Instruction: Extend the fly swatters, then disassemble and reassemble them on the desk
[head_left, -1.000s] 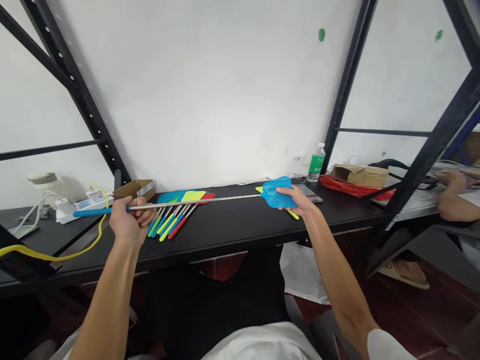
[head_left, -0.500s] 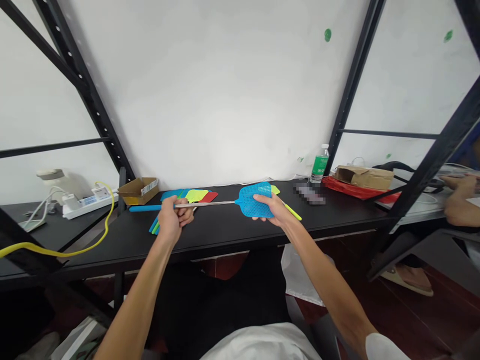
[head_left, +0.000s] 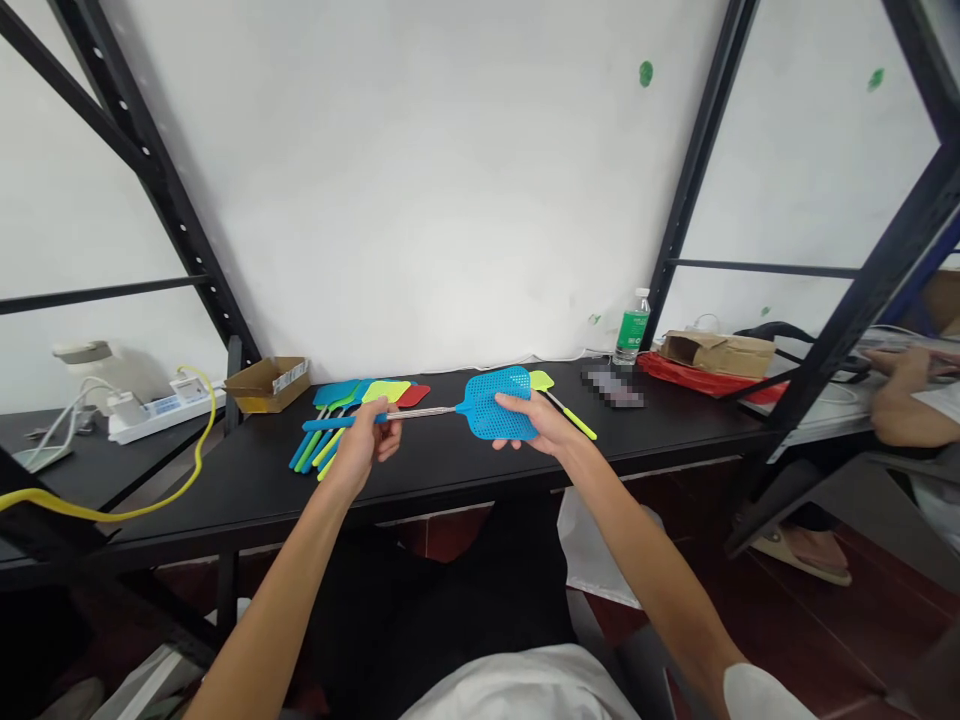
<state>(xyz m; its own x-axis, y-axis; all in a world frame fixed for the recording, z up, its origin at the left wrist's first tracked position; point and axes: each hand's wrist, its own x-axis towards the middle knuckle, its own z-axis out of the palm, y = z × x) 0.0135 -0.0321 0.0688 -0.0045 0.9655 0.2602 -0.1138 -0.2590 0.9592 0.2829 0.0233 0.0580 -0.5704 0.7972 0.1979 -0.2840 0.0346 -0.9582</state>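
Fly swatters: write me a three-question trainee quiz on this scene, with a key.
1. True or false: the right hand holds the blue swatter by its mesh head.
2. What does the left hand grip?
A. the swatter's blue handle
B. a cardboard box
C. a power strip
3. Fill the gap: the bottle stands to the ___ of both hands.

Key: 1 true; 2 A; 3 right.
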